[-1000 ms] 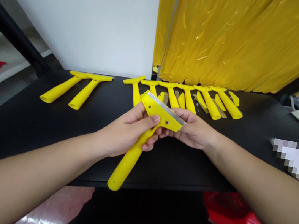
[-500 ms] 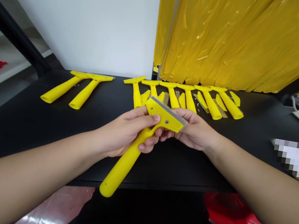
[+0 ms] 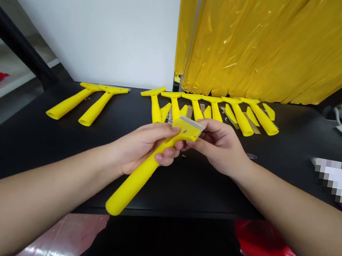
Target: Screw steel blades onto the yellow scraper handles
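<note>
A yellow scraper [image 3: 133, 183] with a long round handle and a metal blade along its head is held tilted over the black table. My left hand [image 3: 146, 143] is closed around its neck, thumb pressed beside the head. At the right end of the head, my right hand [image 3: 221, 145] is closed, its thumb and fingers pinching the edge; the tips behind the head are hidden. A screw shows in the middle of the head. Beyond my hands lies a row of yellow scraper handles [image 3: 240, 119] with loose yellow cover plates [image 3: 251, 115] and blades among them.
Two more yellow scrapers [image 3: 97, 106] lie at the left on the black table [image 3: 37, 153]. A white panel [image 3: 110, 20] and yellow plastic wrapping [image 3: 255, 41] stand behind. A red plastic stool-like object [image 3: 272, 247] is below the table's front edge.
The scraper's head has tipped and turned, and its handle end has moved left and slightly up. My right hand has shifted its hold at the head's right end.
</note>
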A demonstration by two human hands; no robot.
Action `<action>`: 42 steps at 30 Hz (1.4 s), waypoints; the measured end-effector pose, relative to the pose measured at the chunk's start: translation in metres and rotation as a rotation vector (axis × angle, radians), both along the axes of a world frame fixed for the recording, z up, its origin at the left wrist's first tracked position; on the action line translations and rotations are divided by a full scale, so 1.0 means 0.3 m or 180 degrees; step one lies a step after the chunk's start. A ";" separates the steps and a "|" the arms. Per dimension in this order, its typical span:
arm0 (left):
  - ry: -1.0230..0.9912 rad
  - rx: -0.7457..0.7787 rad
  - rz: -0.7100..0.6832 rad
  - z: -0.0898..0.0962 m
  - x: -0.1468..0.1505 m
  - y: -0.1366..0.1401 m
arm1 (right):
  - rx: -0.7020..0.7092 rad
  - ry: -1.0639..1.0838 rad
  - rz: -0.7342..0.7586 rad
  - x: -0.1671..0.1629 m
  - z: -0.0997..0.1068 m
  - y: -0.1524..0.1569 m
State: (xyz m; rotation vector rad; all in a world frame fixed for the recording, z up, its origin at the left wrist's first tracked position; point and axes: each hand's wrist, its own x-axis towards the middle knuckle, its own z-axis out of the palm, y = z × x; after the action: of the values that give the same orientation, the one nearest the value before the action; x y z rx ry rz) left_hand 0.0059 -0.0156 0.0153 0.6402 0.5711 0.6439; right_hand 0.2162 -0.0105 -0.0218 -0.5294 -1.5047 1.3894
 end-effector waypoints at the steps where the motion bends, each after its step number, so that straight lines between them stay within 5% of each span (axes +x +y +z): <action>1: -0.0005 -0.0007 0.0001 -0.002 -0.002 0.001 | 0.0123 -0.0014 -0.0069 0.000 0.001 -0.003; 15: 0.0254 0.0092 -0.0167 0.003 -0.011 -0.011 | 0.2563 -0.0963 -0.1297 0.036 0.046 -0.004; 19: 0.0469 0.0212 -0.0278 -0.003 -0.019 -0.011 | 0.2952 -0.1297 -0.1198 0.061 0.071 -0.001; 25: 0.0620 0.0474 -0.0624 -0.022 -0.024 -0.010 | 0.2886 -0.1384 -0.0071 0.074 0.091 -0.006; 42: 0.1279 0.1416 -0.0404 -0.017 -0.031 -0.015 | 0.2830 -0.1388 -0.0113 0.083 0.050 0.016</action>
State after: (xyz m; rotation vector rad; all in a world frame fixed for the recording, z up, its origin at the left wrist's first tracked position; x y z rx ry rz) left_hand -0.0032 -0.0201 0.0102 1.2312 0.7590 0.5263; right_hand 0.2410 -0.0057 -0.0069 -0.2845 -2.2417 0.4672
